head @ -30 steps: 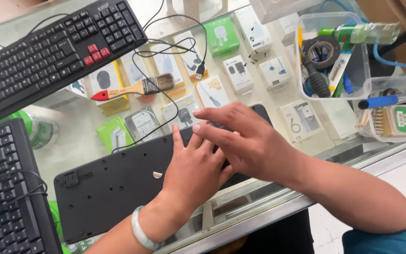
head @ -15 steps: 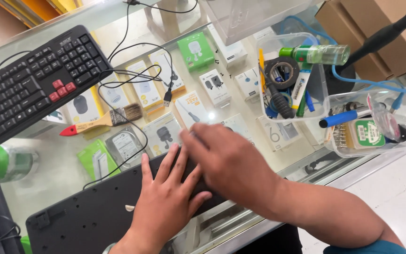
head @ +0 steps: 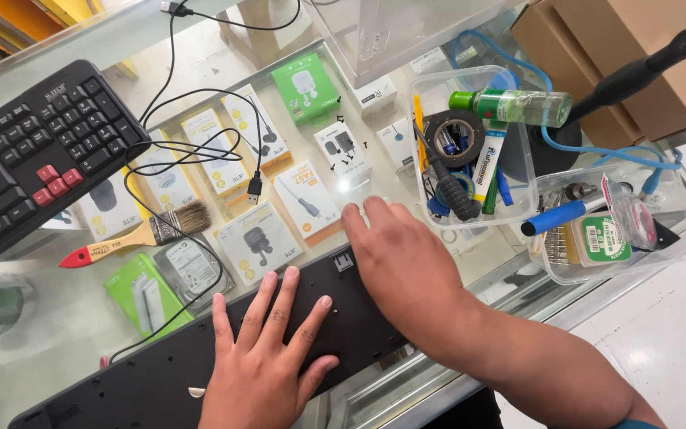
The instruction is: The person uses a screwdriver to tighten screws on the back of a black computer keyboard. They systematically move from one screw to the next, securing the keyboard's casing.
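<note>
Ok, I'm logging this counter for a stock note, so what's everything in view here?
Overturned keyboard: one, black, underside up, near edge of the glass counter.
Second keyboard: one, black with red keys, upper left.
Paintbrush: one, wooden handle with red tip, left of centre.
Cable: black, looping across the glass, plug end at centre.
Boxed accessories: several, white, orange and green, under the glass.
Clear tubs: two, on the right, holding tape, pens, a green bottle.
Cardboard boxes: brown, top right.
Left hand: flat on the overturned keyboard.
Right hand: on its far right end.
</note>
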